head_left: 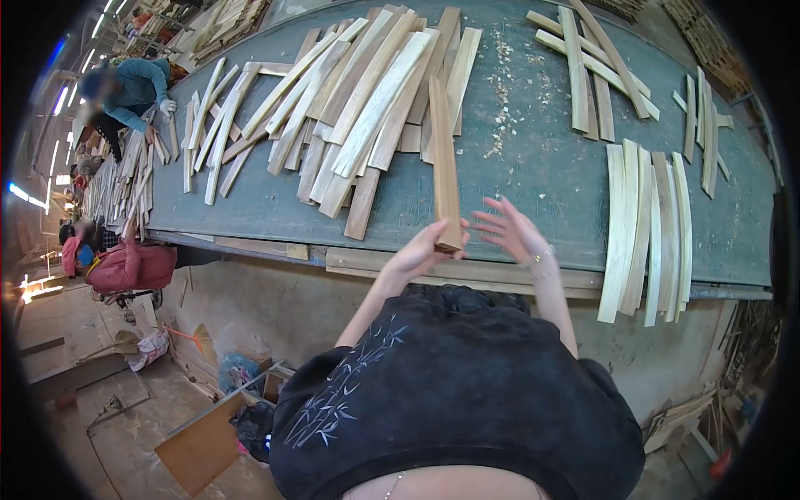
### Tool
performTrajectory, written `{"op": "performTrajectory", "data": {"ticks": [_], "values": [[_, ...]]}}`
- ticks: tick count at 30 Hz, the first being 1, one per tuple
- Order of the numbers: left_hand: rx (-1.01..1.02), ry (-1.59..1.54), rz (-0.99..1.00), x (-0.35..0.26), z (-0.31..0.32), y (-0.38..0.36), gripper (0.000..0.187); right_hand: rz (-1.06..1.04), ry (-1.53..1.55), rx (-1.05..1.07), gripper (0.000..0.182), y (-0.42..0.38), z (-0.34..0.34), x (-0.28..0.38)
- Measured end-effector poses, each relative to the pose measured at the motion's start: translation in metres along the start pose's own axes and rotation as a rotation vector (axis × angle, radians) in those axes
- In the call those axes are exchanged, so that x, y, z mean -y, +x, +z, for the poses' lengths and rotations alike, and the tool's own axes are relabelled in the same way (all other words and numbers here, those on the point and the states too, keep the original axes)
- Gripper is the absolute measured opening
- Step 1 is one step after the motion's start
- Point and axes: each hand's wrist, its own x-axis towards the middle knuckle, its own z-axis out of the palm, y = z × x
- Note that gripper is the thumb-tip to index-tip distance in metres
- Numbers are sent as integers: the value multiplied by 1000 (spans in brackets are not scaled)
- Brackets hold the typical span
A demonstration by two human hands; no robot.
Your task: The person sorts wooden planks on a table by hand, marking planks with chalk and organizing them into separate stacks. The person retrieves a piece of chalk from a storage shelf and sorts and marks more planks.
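My left hand (423,250) is closed around the near end of a brown wooden slat (445,167), which looks like a small stack of slats lined up together. The slat points away from me over the green table (533,192). To its right, my right hand (515,232) is raised with fingers spread, holding nothing, a bracelet at the wrist. Just beyond my left hand lies a large loose pile of pale and brown wooden slats (367,100). Right of my right hand, a row of slats (646,225) overhangs the near table edge.
More slats lie crossed at the back right (592,71) and far right (707,133). Wood chips (502,92) are scattered mid-table. A person in teal (137,87) handles slats at the left; another in a red jacket (129,262) is near the table's left end. A brown board (200,446) stands below.
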Motion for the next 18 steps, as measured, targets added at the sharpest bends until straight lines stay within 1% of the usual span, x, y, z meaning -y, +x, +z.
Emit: {"op": "performTrajectory", "data": {"ticks": [2,3,4,5,6,8,9,10,11,12,13,14,15,16,17,18], "values": [[-29,-6,-29,6,7,2,37,198,253,218,59,34,30,-5],[-38,142,-80,9,7,2,38,201,257,215,59,42,40,-6],[-46,287,-129,12,7,1,39,225,187,133,59,47,48,-8],[-75,287,-100,11,6,0,37,249,116,52,59,51,51,-9],[-76,282,-103,9,3,1,37,254,117,49,59,50,51,-7],[-141,625,-160,6,-1,0,38,279,227,-16,58,46,51,-3],[-267,829,-97,10,4,0,38,280,229,-20,58,48,49,-8],[-262,827,-100,11,11,-1,38,245,313,57,58,52,45,-15],[-380,1174,-79,10,18,-1,37,207,395,134,57,54,42,-20],[-498,1523,-51,10,20,-1,37,202,396,131,57,56,39,-23],[-485,1353,13,12,18,-1,34,192,427,191,59,57,36,-25],[-476,1356,16,13,12,1,34,182,459,250,61,58,33,-26],[-397,1249,-23,12,2,2,32,174,460,247,61,61,25,-30],[-318,1141,-62,9,-5,1,31,173,458,312,63,65,17,-36],[-265,1143,-93,-6,2,-3,32,171,454,377,65,65,13,-37],[-207,1104,-43,-6,-18,0,40,159,455,372,65,65,10,-37]]}}
